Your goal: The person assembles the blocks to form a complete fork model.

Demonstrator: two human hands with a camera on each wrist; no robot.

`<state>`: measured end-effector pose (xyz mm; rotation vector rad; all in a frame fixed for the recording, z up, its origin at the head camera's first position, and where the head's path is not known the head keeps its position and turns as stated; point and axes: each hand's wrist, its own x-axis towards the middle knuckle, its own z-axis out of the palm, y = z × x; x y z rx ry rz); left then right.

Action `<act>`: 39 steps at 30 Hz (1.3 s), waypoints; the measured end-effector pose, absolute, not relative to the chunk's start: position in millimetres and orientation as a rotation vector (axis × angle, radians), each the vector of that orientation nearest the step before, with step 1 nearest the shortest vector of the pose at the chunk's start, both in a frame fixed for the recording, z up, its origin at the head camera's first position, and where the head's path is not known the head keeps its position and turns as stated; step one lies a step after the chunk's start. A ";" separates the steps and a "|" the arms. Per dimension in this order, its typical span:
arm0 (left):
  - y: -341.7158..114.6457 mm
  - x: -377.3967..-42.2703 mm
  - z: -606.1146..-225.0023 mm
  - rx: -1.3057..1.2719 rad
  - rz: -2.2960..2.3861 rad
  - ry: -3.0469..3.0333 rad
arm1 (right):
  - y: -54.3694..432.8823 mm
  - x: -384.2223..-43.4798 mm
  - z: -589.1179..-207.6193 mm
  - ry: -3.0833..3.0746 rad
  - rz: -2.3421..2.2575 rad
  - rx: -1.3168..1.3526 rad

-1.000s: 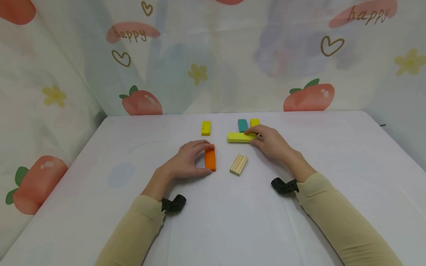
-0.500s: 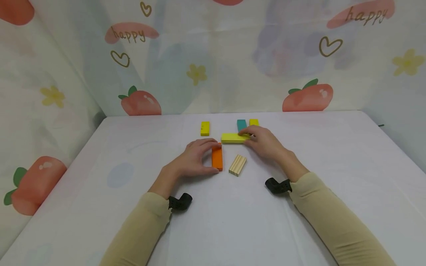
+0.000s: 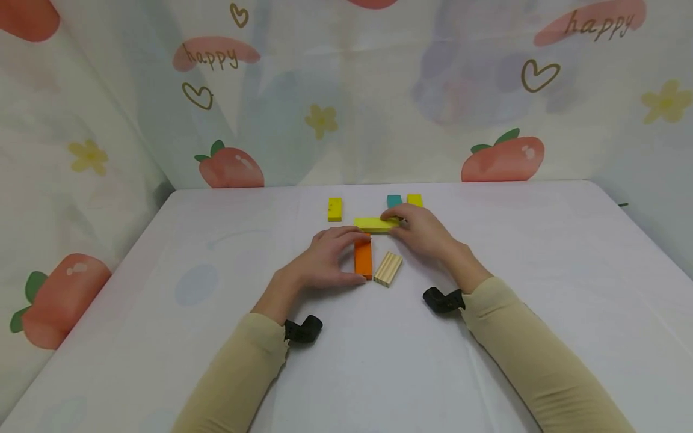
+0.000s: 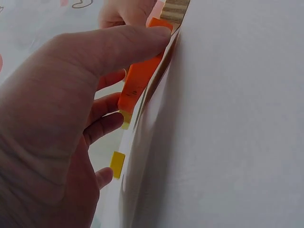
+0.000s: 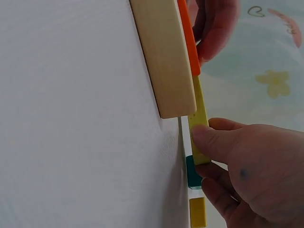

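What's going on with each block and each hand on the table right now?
orange block: flat on the table, gripped by the left hand
long yellow block: flat, held by the right hand
striped wooden block: flat, untouched
small yellow block: flat, untouched
teal block: flat, untouched
left hand: gripping
right hand: gripping

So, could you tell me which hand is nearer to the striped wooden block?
Left, narrowly. The left hand grips the orange block right beside the striped wooden block; the right hand holds the long yellow block just behind it.
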<state>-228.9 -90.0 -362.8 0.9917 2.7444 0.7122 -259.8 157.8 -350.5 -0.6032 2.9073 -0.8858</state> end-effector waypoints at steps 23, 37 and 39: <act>-82.5 -227.8 -365.1 0.987 0.720 2.726 | 145.4 -262.5 -354.4 2.847 -0.920 -0.612; -88.9 -214.6 -360.9 1.036 0.653 2.775 | 150.0 -264.3 -354.0 2.830 -0.942 -0.596; -90.3 -213.0 -361.8 1.059 0.666 2.770 | 149.6 -264.9 -354.1 2.831 -0.939 -0.599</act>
